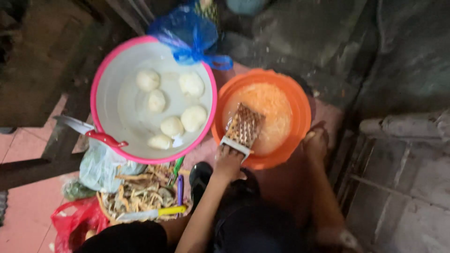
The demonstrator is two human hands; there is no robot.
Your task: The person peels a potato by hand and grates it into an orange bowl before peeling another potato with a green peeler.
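My left hand [228, 162] grips the lower end of a flat metal grater [243, 127] that leans into an orange bowl [300, 100] filled with pale orange shreds. My right hand [315, 140] rests at the bowl's right rim with curled fingers. Blur hides whether it holds anything. To the left stands a white basin with a pink rim [101, 77]. It holds several peeled pale round tubers [193, 117]. A red-handled knife [91, 132] lies across its left rim.
A blue plastic bag [192, 35] sits behind the basin. Below it are a basket of peels [140, 192], a yellow-handled knife [157, 213], a purple peeler [180, 187], a clear bag of greens [101, 166] and a red bag [75, 222]. A stone step [403, 159] rises on the right.
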